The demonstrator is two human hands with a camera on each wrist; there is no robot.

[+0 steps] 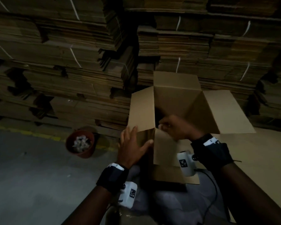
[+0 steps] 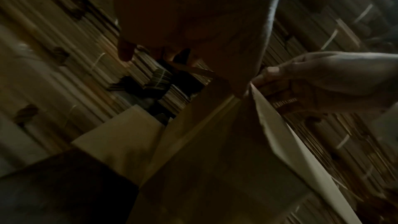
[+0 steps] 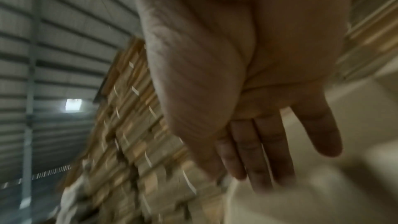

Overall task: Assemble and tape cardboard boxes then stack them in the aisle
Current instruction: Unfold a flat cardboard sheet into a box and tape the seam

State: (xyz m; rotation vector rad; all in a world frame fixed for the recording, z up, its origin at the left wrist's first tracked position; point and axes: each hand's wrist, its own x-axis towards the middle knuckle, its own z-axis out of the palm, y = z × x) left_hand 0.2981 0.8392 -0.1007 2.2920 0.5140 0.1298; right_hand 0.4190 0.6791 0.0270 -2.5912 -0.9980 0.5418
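Stacks of flat, strapped cardboard blanks [image 1: 63,65] fill the whole background in the head view, with a grey concrete floor [image 1: 31,176] and a reddish bucket of scrap [image 1: 80,143] off to the side. Right in front sits the cardboard box [image 1: 177,101], popped up into shape with all four flaps still standing open. Left hand [image 1: 133,143] is flat against the outside of the near corner, fingers spread. Right hand [image 1: 175,127] is at the near flap [image 1: 165,148], fingers curled at its edge, looks like it's pinching it, though it's blurry.

Left wrist view is dark, but you can see the right hand's fingers [image 2: 271,74] pinching a pale flap edge [image 2: 280,134] right where the flaps meet.

Right wrist view mostly shows the palm [image 3: 237,57] with fingers [image 3: 258,151] fairly straight and close together, so honestly the pinch is hard to confirm there.

Progress-wise I'd say early: box is formed, but no flaps folded, no tape on it or tape roll anywhere I can see, nothing stacked yet.
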